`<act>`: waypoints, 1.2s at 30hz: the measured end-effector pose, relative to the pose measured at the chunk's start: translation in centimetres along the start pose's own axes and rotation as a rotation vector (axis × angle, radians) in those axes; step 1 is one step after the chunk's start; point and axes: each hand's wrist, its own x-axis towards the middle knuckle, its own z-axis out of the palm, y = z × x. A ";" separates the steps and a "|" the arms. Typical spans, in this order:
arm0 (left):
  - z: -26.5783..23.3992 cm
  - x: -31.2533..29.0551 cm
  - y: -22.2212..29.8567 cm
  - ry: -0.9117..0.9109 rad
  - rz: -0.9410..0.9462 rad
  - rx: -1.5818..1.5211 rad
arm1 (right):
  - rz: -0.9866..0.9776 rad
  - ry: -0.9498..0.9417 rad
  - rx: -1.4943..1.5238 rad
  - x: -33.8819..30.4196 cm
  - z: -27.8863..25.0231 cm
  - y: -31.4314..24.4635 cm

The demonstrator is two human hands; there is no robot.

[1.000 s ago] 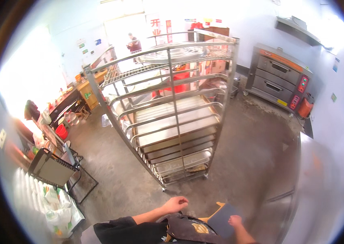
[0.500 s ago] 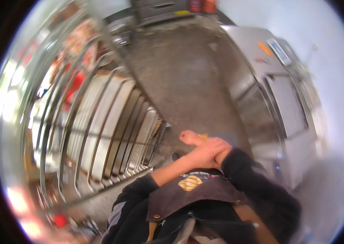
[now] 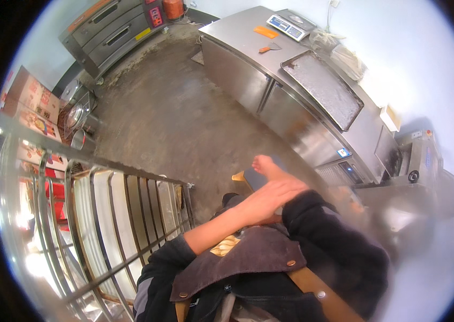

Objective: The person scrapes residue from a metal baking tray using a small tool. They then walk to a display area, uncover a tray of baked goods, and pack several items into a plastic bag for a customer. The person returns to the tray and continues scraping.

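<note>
In front of my brown apron [image 3: 248,257], my left hand [image 3: 283,192] reaches across and closes around my right wrist, at the cuff of the dark right sleeve [image 3: 310,206]. My right hand [image 3: 263,162] points away from me, with its fingers curled in. What it holds, if anything, is hidden. Just behind it, lower down, shows a flat blue-grey shape with a tan end [image 3: 238,176]; I cannot tell what it is. A dark shoe [image 3: 231,199] shows beside my left forearm.
A metal tray rack [image 3: 130,263] stands close on my left. On the right, a steel counter [image 3: 227,32] carries a baking tray [image 3: 326,88], a scraper [image 3: 270,48] and a scale [image 3: 287,27]. A machine [image 3: 423,161] stands beyond it. A deck oven [image 3: 114,35] and pots [image 3: 82,140] are farther off.
My view has swung to the right, so the counter sits nearer the middle and the rack lower left. My left hand stays on my right wrist.
</note>
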 end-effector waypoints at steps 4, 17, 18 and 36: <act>-3.0 -1.4 -3.4 -0.089 -0.170 0.077 | 0.389 0.067 1.043 1.3 1.5 5.3; -21.6 1.2 -25.3 0.146 -0.738 0.107 | 0.532 -0.187 0.542 6.7 2.0 18.8; -22.4 0.5 -28.0 0.173 -0.761 0.203 | 0.299 -0.240 0.405 7.8 1.1 18.6; -28.5 -11.5 -55.7 -0.201 -1.201 0.165 | 0.353 0.825 0.604 16.1 -32.2 22.7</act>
